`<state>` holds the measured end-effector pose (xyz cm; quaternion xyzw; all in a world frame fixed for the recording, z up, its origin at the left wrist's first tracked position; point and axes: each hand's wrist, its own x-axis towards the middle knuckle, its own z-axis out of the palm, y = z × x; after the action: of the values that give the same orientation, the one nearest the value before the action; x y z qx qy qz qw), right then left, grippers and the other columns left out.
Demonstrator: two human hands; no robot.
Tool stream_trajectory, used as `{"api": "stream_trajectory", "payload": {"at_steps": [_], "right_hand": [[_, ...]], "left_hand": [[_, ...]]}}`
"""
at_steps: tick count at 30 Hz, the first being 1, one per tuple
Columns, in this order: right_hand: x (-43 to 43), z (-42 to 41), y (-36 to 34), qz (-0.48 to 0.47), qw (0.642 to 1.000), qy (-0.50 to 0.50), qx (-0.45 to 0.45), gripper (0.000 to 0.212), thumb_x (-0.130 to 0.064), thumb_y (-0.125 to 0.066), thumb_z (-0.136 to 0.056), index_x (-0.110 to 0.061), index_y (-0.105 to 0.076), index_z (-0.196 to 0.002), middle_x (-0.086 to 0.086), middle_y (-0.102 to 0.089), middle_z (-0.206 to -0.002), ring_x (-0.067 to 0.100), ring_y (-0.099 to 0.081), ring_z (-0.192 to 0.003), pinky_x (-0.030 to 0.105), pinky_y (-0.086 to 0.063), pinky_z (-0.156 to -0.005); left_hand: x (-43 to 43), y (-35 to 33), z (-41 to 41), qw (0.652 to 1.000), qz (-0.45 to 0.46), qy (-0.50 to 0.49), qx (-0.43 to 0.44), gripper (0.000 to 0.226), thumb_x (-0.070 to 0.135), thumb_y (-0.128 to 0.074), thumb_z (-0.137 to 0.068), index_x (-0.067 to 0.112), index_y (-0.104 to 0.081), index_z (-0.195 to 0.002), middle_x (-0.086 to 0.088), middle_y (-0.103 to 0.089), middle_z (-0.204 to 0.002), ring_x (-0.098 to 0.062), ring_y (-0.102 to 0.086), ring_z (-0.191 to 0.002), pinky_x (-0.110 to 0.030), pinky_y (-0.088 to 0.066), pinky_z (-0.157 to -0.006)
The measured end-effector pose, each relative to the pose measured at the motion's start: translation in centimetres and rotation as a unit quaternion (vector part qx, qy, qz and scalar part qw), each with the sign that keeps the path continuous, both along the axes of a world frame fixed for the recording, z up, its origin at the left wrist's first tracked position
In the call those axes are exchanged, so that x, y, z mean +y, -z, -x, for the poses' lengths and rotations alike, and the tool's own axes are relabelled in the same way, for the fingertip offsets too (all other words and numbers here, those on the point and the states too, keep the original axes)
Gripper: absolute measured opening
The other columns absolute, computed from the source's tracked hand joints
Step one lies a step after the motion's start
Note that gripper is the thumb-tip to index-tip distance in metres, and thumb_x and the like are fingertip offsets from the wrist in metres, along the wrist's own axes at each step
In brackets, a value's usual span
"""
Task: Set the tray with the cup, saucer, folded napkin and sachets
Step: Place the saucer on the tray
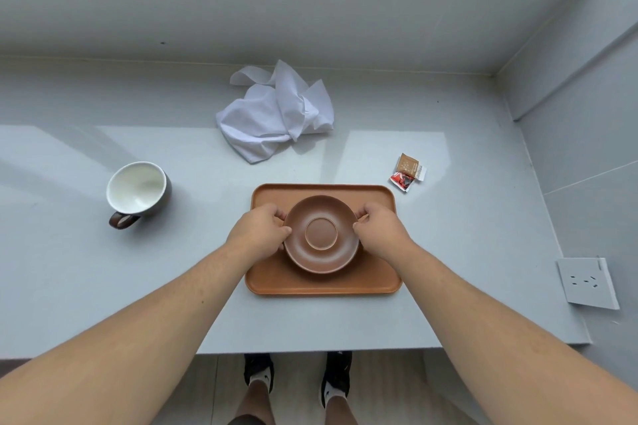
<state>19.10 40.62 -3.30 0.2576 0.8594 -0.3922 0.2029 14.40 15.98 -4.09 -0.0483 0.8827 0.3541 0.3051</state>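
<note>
- Head view: a grey bench [103, 286] runs along a wall, and the brown tray [378, 274] lies flat on it near the middle of the front edge, long side toward the person.
- The brown saucer [321, 234] sits over the middle of the tray, right way up, its centre ring showing; whether it rests on the tray or is held just above it cannot be told.
- The left hand [260, 229] grips the saucer's left rim, fingers curled round the edge.
- The right hand [381, 229] pinches the saucer's right rim in the same way, thumb on top.
- The cup [138, 191], white inside and dark outside, stands on the bench well left of the tray, handle pointing to the front edge.
- The white napkin [276, 114] lies crumpled and unfolded toward the back edge, beyond the tray and apart from it.
- The sachets [407, 172], one tan and one red, lie touching each other just off the tray's far right corner.
- A grey socket plate [587, 283] lies near the bench's front right corner.
</note>
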Motion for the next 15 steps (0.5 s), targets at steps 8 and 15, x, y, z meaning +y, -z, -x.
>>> {"api": "stream_trajectory", "payload": {"at_steps": [8,15], "right_hand": [[0.33,-0.32,-0.04,0.0,1.0,-0.005,0.001,0.016,-0.009,-0.051,-0.089,-0.019,-0.064,-0.093,0.003,-0.067,-0.083,0.023,-0.062,-0.074,0.028,-0.049,-0.061],[0.51,-0.48,0.08,0.002,1.0,0.0,0.002,0.019,-0.008,-0.051,-0.088,-0.017,-0.065,-0.095,0.008,-0.071,-0.089,0.031,-0.068,-0.083,0.038,-0.058,-0.074]], "left_hand": [[0.27,0.45,-0.4,1.0,-0.004,-0.006,0.007,0.013,0.022,-0.071,-0.09,0.032,-0.063,-0.096,0.011,-0.076,-0.077,-0.005,-0.073,-0.061,-0.041,-0.063,-0.079],[0.46,0.96,-0.61,1.0,-0.009,-0.014,0.009,0.014,0.022,-0.071,-0.091,0.033,-0.063,-0.094,0.015,-0.074,-0.072,-0.005,-0.073,-0.059,-0.04,-0.063,-0.078]]}}
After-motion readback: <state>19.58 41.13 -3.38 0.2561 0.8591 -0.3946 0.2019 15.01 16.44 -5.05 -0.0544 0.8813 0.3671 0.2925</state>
